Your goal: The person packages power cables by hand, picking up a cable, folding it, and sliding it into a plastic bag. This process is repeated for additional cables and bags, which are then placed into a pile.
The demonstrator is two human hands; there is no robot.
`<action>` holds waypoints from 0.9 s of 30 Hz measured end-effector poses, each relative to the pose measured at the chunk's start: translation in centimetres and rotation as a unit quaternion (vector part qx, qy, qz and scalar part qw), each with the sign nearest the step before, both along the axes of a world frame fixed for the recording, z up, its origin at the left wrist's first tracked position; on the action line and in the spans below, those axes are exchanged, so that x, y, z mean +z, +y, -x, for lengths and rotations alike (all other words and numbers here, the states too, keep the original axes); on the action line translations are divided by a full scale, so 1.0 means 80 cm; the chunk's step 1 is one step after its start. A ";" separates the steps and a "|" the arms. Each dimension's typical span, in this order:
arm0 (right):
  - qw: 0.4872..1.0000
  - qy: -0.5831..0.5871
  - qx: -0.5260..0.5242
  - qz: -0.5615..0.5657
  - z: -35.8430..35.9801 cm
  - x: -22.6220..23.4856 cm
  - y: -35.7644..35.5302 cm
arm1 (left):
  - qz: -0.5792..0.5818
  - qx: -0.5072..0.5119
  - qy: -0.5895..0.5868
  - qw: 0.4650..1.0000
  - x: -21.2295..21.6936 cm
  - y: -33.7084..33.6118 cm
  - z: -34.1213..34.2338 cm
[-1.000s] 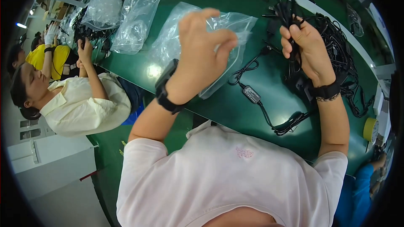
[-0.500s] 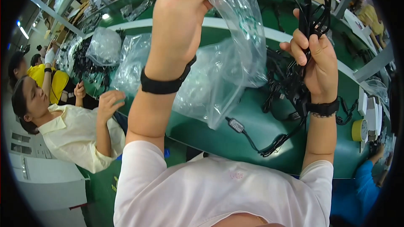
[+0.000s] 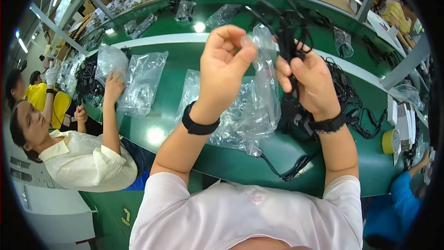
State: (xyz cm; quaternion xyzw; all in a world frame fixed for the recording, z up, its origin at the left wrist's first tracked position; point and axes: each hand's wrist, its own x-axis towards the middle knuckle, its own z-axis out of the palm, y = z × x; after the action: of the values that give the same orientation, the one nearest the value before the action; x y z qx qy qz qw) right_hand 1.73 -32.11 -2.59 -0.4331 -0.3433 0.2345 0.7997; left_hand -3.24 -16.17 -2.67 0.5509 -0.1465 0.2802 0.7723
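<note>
Two hands are working together above the near edge of the green table (image 3: 194, 60). We are pinching the top of a clear plastic bag (image 3: 261, 97) with our left hand (image 3: 224, 71), fingers closed on its mouth, so the bag is hanging long axis upright, its opening pointing up. Our right hand (image 3: 312, 81) is gripping a bundled black cable (image 3: 289, 41), its loops standing upright just beside the bag's mouth. We are judging this as the bagging step: next, the mouth is needing to be spread open and the bundle lowered straight down into it. More clear bags (image 3: 141, 81) are lying toward the table's left end.
</note>
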 end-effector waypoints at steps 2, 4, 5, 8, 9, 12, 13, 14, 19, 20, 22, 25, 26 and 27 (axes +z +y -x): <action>0.999 -0.016 -0.017 0.022 -0.002 -0.006 0.007 | 0.064 -0.044 0.040 0.996 0.001 0.001 -0.005; 0.999 -0.038 -0.035 0.016 -0.014 -0.011 0.009 | 0.126 -0.078 0.088 0.985 -0.005 0.010 -0.011; 0.998 -0.032 -0.059 0.007 -0.016 -0.011 0.009 | 0.119 -0.090 0.080 0.986 -0.009 0.019 -0.015; 0.996 -0.009 -0.085 -0.016 -0.039 -0.015 0.006 | 0.052 0.030 0.118 0.991 -0.029 0.040 -0.026; 0.996 -0.022 -0.089 -0.022 -0.047 -0.017 0.005 | 0.054 0.022 0.126 0.990 -0.034 0.042 -0.024; 0.992 0.010 -0.124 -0.019 -0.064 -0.030 0.006 | -0.123 0.000 0.023 0.992 -0.047 0.047 -0.008; 0.991 0.011 -0.131 -0.016 -0.068 -0.033 0.002 | -0.121 -0.007 0.024 0.992 -0.049 0.043 -0.004; 0.991 0.021 -0.134 -0.012 -0.071 -0.036 0.002 | -0.291 0.030 -0.005 0.956 -0.048 0.039 0.007; 0.988 0.024 -0.151 0.030 -0.071 -0.044 0.013 | -0.366 0.191 -0.089 0.906 -0.068 0.032 0.010; 0.984 0.009 -0.159 0.080 -0.071 -0.044 0.017 | -0.336 0.226 -0.097 0.909 -0.072 0.033 0.011; 0.967 -0.068 -0.216 0.114 -0.059 -0.040 0.020 | -0.306 0.276 -0.036 0.911 -0.072 0.034 0.012; 0.970 -0.148 -0.156 0.113 -0.016 -0.009 0.016 | -0.283 0.372 0.034 0.883 -0.071 0.052 0.014; 0.972 -0.142 -0.106 0.154 0.003 0.001 0.011 | -0.280 0.366 0.063 0.885 -0.072 0.057 0.016; 0.956 -0.192 -0.104 0.197 0.021 0.007 0.006 | -0.277 0.355 0.090 0.888 -0.072 0.060 0.016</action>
State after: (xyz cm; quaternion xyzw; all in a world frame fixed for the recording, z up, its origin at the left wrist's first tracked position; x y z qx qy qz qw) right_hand 0.04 -31.60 -2.00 -0.6525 -0.3907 0.1257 0.6370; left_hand -4.54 -11.35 -8.44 0.7805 0.0572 0.4332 0.4470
